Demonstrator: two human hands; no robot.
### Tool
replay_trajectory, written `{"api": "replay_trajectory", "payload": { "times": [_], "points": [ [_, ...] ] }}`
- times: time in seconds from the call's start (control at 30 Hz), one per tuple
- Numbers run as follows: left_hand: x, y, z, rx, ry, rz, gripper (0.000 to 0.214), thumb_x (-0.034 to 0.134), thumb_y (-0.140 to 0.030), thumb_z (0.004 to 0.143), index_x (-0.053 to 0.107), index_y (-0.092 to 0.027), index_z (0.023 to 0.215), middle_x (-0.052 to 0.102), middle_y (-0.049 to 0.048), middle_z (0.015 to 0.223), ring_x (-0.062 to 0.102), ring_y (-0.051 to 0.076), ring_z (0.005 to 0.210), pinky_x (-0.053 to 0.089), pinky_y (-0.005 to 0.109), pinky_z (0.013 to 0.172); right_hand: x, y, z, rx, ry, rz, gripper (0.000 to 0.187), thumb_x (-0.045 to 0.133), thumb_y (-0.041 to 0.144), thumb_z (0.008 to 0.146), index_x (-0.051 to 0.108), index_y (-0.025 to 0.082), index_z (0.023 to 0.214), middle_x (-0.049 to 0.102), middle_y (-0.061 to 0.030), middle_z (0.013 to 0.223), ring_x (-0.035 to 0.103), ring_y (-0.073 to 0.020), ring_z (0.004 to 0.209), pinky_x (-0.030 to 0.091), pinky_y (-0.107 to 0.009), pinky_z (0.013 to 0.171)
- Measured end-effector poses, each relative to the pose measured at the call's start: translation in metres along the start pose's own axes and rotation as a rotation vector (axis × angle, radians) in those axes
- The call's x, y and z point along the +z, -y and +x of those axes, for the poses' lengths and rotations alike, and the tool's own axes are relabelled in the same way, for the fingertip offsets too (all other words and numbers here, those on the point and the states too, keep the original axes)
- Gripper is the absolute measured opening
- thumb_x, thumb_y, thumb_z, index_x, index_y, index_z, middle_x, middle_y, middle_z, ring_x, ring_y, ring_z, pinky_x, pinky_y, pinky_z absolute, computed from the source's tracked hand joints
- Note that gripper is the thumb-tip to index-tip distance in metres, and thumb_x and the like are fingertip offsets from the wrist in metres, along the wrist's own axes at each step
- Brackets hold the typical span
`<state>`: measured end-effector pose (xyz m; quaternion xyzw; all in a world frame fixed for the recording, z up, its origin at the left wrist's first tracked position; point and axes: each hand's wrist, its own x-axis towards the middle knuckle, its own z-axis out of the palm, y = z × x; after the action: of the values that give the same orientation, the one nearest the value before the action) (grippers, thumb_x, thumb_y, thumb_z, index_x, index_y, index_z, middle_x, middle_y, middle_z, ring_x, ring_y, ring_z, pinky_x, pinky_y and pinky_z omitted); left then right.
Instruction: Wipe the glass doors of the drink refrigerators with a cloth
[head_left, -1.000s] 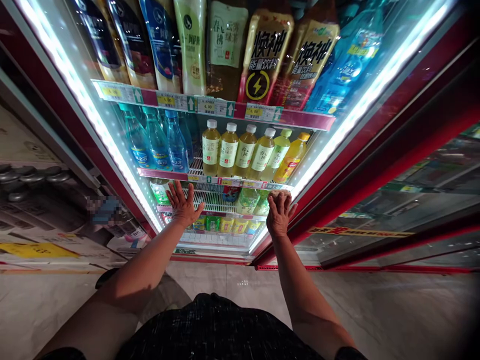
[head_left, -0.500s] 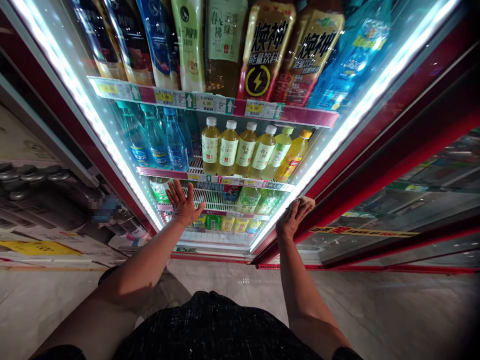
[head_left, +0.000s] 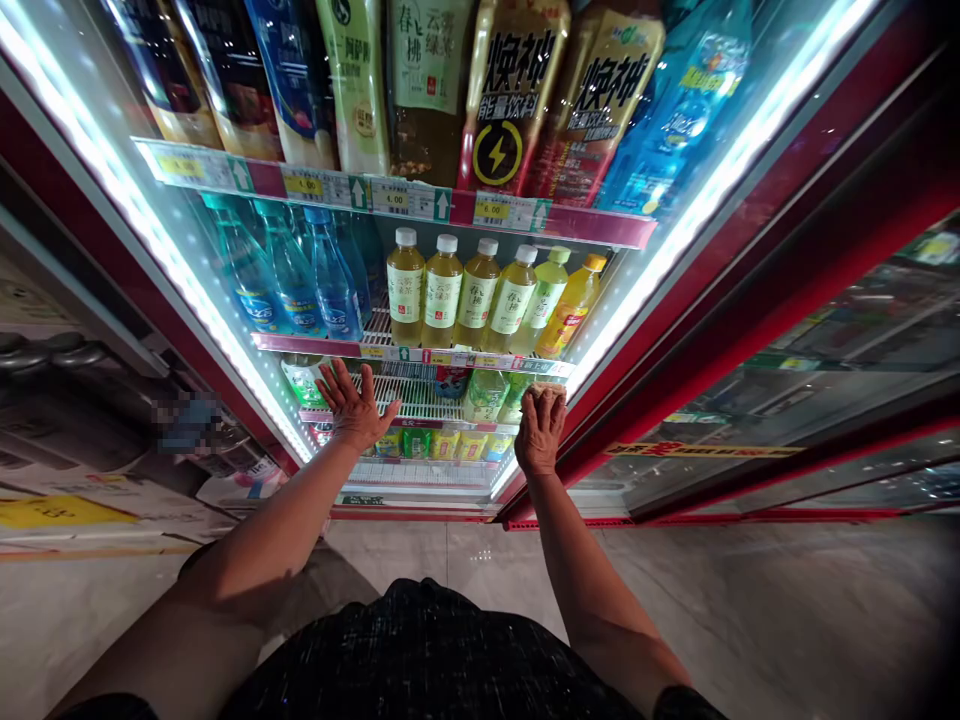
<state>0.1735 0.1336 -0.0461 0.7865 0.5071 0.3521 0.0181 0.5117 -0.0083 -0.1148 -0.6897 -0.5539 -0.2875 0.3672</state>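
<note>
In the head view, my left hand point(head_left: 355, 408) is spread with fingers apart in front of the lower shelves of a lit drinks cooler; it holds nothing. My right hand point(head_left: 541, 430) presses a light brown cloth point(head_left: 547, 390) near the cooler's right light strip, its fingers bent over it. Just above my hands runs a shelf edge with price labels point(head_left: 450, 358). Tea bottles with white caps point(head_left: 476, 295) stand on that shelf, with blue bottles point(head_left: 330, 285) to their left. Whether either hand touches glass I cannot tell.
Large bottles point(head_left: 517, 100) fill the shelf above. Bright light strips point(head_left: 150, 210) line both sides of the cooler. Red-framed cooler doors point(head_left: 720, 350) extend to the right. Packed goods point(head_left: 82, 400) stand at the left. A tiled floor point(head_left: 420, 550) lies below.
My right hand has moved left with the cloth, from the red frame to over the cooler's right light strip. My left hand stays spread at the same shelves. The view has shifted slightly.
</note>
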Motion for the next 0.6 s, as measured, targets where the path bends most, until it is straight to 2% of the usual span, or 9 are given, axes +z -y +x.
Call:
{"api": "replay_trajectory", "payload": {
  "times": [0.1,0.17,0.23,0.4,0.5,0.6],
  "points": [
    [0.002,0.002,-0.001,0.014,-0.004,0.019,0.099,0.064,-0.060,0.086,0.029,-0.004,0.160,-0.027,0.0265,0.167,-0.039,0.043,0.148,-0.013,0.072,0.119,-0.001,-0.028,-0.005,0.135,-0.046,-0.055,0.065,0.043,0.012,0.096,0.038,0.025,0.160,0.011,-0.0125,0.175,-0.003,-0.0352,0.162,0.019,-0.074,0.122],
    [0.002,0.002,-0.001,0.019,0.000,0.034,0.098,0.064,-0.060,0.087,0.031,-0.003,0.159,-0.029,0.0273,0.166,-0.040,0.043,0.147,-0.013,0.072,0.119,0.002,-0.039,-0.006,0.220,-0.088,-0.037,0.069,0.043,0.013,0.096,0.031,0.021,0.163,0.005,-0.0160,0.175,-0.003,-0.0365,0.161,0.020,-0.075,0.120],
    [0.003,0.002,-0.001,0.016,0.008,0.042,0.097,0.065,-0.060,0.088,0.031,-0.003,0.158,-0.029,0.0272,0.165,-0.040,0.042,0.146,-0.013,0.071,0.120,0.007,-0.038,-0.005,0.263,-0.123,-0.004,0.072,0.041,0.012,0.097,0.020,0.020,0.166,-0.003,-0.0178,0.175,-0.008,-0.0367,0.161,0.020,-0.076,0.120],
    [0.001,0.001,0.000,0.003,0.046,0.044,0.102,0.074,-0.053,0.083,0.029,-0.004,0.159,-0.030,0.0276,0.165,-0.041,0.042,0.144,-0.013,0.073,0.119,0.024,-0.002,0.000,0.275,-0.204,-0.002,0.078,0.031,0.008,0.099,-0.003,0.023,0.167,-0.017,-0.0166,0.173,-0.019,-0.0362,0.159,0.015,-0.080,0.118],
    [-0.001,-0.002,0.001,-0.012,0.071,0.038,0.108,0.081,-0.050,0.078,0.027,-0.004,0.160,-0.029,0.0290,0.164,-0.040,0.044,0.144,-0.013,0.074,0.118,0.027,0.027,0.000,0.228,-0.166,0.037,0.081,0.034,0.009,0.098,-0.007,0.022,0.167,-0.023,-0.0152,0.172,-0.024,-0.0376,0.157,0.015,-0.081,0.117],
    [-0.002,-0.005,0.001,-0.030,0.080,0.046,0.115,0.086,-0.047,0.074,0.025,-0.002,0.161,-0.028,0.0314,0.164,-0.039,0.045,0.144,-0.014,0.074,0.118,0.027,0.060,-0.003,0.075,-0.081,0.052,0.084,0.039,0.009,0.097,-0.006,0.021,0.167,-0.023,-0.0123,0.172,-0.024,-0.0372,0.157,0.019,-0.079,0.119]
  ]
}}
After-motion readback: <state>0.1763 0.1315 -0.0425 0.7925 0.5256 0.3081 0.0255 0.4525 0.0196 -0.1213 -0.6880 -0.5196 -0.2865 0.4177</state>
